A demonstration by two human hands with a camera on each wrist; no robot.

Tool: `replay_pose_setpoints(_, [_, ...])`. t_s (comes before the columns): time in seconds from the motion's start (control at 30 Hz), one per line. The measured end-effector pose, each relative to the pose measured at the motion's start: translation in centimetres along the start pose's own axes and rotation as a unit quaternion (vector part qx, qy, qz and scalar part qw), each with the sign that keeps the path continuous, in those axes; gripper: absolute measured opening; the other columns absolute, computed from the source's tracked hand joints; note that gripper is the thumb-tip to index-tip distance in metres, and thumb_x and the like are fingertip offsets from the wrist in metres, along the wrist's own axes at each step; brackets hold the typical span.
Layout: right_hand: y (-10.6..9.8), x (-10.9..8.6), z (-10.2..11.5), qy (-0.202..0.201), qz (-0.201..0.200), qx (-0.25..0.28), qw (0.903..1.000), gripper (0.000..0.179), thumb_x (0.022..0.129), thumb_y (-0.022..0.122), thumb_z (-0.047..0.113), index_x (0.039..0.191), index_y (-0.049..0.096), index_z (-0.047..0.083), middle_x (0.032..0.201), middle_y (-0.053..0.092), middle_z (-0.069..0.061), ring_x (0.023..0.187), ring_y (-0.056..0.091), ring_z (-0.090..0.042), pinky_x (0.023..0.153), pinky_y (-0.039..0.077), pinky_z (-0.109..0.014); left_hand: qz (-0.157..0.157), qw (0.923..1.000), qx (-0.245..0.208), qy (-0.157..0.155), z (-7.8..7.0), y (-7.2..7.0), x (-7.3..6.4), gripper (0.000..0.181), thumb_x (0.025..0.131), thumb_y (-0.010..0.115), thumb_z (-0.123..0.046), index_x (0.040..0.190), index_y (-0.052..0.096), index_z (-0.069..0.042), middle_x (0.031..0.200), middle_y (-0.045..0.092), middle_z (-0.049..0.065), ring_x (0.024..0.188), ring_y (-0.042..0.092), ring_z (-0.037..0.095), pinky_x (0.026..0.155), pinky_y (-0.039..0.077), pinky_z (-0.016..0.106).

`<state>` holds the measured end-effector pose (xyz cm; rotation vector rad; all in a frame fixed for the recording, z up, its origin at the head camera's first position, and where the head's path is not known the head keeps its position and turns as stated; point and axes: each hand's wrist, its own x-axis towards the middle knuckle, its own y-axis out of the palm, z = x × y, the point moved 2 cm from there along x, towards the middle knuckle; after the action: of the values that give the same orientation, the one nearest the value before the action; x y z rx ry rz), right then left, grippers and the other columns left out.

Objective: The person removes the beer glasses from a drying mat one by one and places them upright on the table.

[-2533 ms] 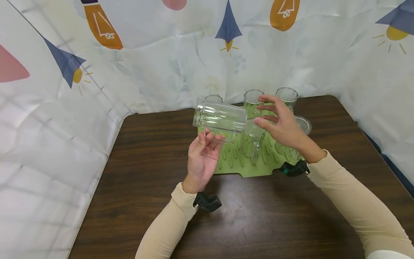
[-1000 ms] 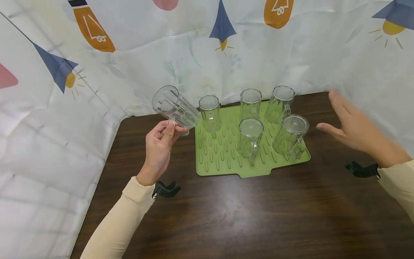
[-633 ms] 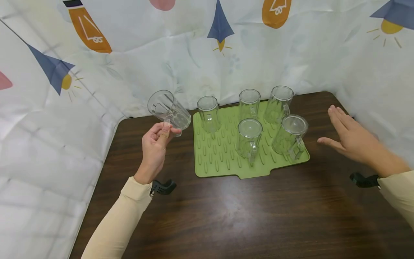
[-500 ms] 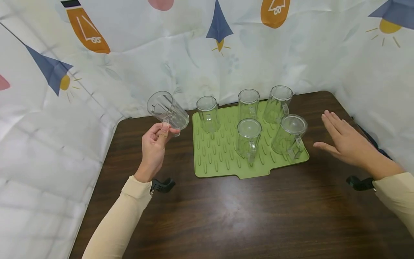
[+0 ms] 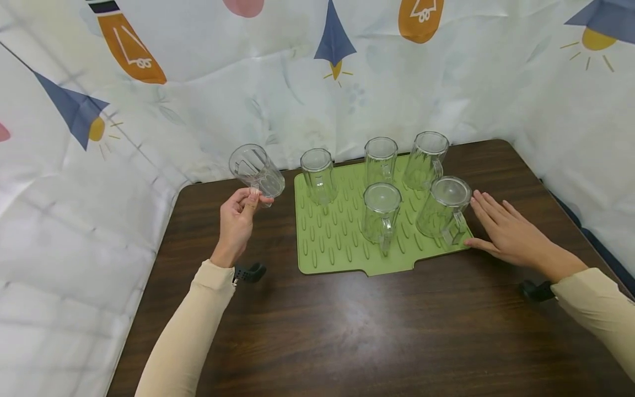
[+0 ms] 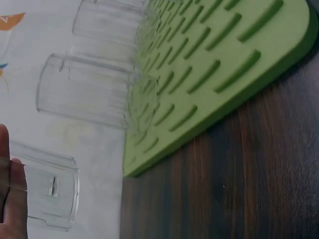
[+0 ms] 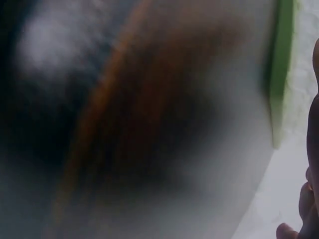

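My left hand (image 5: 236,223) pinches the handle of a clear glass mug (image 5: 257,170), which is held tilted in the air left of the green drying mat (image 5: 342,263). The mug's mouth points up and to the left. In the left wrist view, part of this mug (image 6: 52,186) shows beside my fingertips. My right hand (image 5: 511,237) has straight fingers and lies at the mat's right edge, close to an upside-down mug (image 5: 434,215). Whether its fingertips touch the mat or mug, I cannot tell. The right wrist view is mostly blurred.
Several more clear mugs stand on the ridged mat, among them a back-left mug (image 5: 320,179), a front-middle mug (image 5: 381,215) and a back-right mug (image 5: 425,162). Beneath is a dark wooden table (image 5: 347,342). A printed white cloth (image 5: 223,110) hangs behind.
My left hand has carried the mug from above the mat leftwards, turning its mouth upward. My right hand went out to the right, then came back in and down to the mat's right edge.
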<state>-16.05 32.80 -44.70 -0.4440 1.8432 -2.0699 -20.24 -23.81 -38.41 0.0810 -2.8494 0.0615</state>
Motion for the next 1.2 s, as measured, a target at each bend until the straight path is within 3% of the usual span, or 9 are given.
replay_pose_setpoints(0.23, [0.8, 0.3, 0.7, -0.001, 0.026, 0.007, 0.9996, 0.099, 0.100, 0.059, 0.057, 0.166, 0.007, 0.003, 0.172, 0.013, -0.027, 0.163, 0.007, -0.039, 0.130, 0.008, -0.065, 0.002, 0.9993, 0.031, -0.021, 1.9, -0.6, 1.0, 0.037, 0.108, 0.056, -0.019, 0.116, 0.054, 0.016, 0.087, 0.078, -0.015, 0.091, 0.072, 0.004, 0.101, 0.053, 0.018])
replay_pose_setpoints(0.4, [0.9, 0.5, 0.9, 0.017, 0.071, 0.018, 0.9972, 0.097, 0.102, 0.054, 0.060, 0.165, 0.010, 0.000, 0.171, 0.014, -0.029, 0.162, 0.008, -0.043, 0.129, 0.009, -0.068, 0.004, 0.9987, 0.039, -0.031, 3.1, -0.9, 2.0, 0.036, 0.108, 0.056, -0.021, 0.114, 0.057, 0.014, 0.088, 0.077, -0.015, 0.093, 0.071, 0.006, 0.100, 0.054, 0.020])
replay_pose_setpoints(0.63, [1.1, 0.9, 1.1, 0.034, 0.115, 0.040, 0.9919, 0.097, 0.103, 0.050, 0.062, 0.163, 0.012, -0.004, 0.172, 0.010, -0.029, 0.162, 0.006, -0.045, 0.126, 0.010, -0.071, 0.007, 0.9962, 0.074, -0.045, 4.1, -0.7, 3.4, 0.040, 0.108, 0.055, -0.027, 0.120, 0.058, 0.012, 0.090, 0.076, -0.017, 0.108, 0.066, 0.010, 0.105, 0.048, 0.032])
replay_pose_setpoints(1.03, [1.3, 1.2, 1.7, 0.026, 0.122, 0.050, 0.9909, 0.099, 0.102, 0.051, 0.062, 0.162, 0.014, -0.007, 0.171, 0.010, -0.032, 0.161, 0.008, -0.047, 0.125, 0.012, -0.072, -0.006, 0.9951, 0.072, -0.067, 5.6, -0.3, 4.4, 0.035, 0.108, 0.057, -0.026, 0.116, 0.063, 0.007, 0.087, 0.076, -0.016, 0.099, 0.068, 0.006, 0.096, 0.050, 0.023])
replay_pose_setpoints(1.2, [1.5, 1.4, 2.1, 0.015, 0.120, 0.053, 0.9912, 0.096, 0.102, 0.051, 0.061, 0.160, 0.021, -0.009, 0.170, 0.011, -0.033, 0.160, 0.012, -0.049, 0.127, 0.011, -0.069, -0.009, 0.9949, 0.066, -0.076, 6.0, -0.3, 4.8, 0.032, 0.108, 0.055, -0.022, 0.119, 0.061, 0.008, 0.086, 0.075, -0.016, 0.097, 0.070, 0.005, 0.105, 0.052, 0.035])
